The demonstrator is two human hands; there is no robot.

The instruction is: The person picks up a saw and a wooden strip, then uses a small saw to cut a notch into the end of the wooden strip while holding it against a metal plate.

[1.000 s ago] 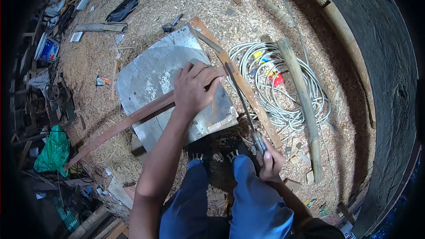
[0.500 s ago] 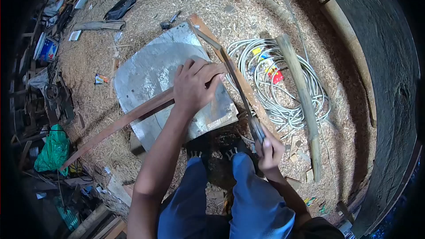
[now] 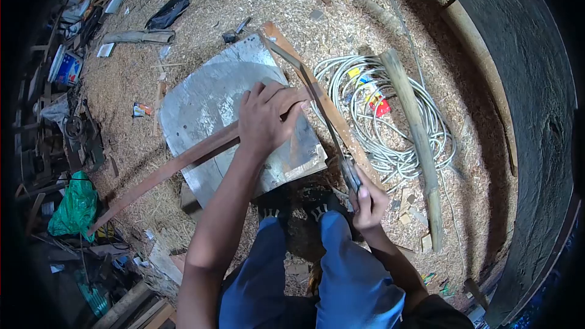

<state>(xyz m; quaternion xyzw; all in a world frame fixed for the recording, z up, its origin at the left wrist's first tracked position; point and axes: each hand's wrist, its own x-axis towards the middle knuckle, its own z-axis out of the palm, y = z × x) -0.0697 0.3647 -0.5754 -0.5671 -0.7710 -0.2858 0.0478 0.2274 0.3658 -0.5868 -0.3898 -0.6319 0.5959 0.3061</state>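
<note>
My left hand [image 3: 262,119] is closed around a long reddish wooden strip [image 3: 164,170], pressing it onto a worn grey work surface [image 3: 210,94]. The strip's short end sticks out past my fingers on the right; its long end slopes down to the lower left. In my right hand [image 3: 369,202] is the handle of a handsaw [image 3: 334,134], seen nearly edge-on. Its blade runs up and away, meeting the strip's end just right of my left fingers. A flat wooden board [image 3: 341,119] lies along the right edge of the surface, partly behind the blade.
A coil of pale cable [image 3: 396,152] lies on the shavings at right, with a round wooden pole [image 3: 414,122] across it. A hammer [image 3: 236,30] rests beyond the work surface. A green plastic bag [image 3: 74,206] and scrap sit at left.
My right hand and the saw have shifted very slightly along the blade's line. My left hand keeps its hold on the strip. The view has moved a little.
</note>
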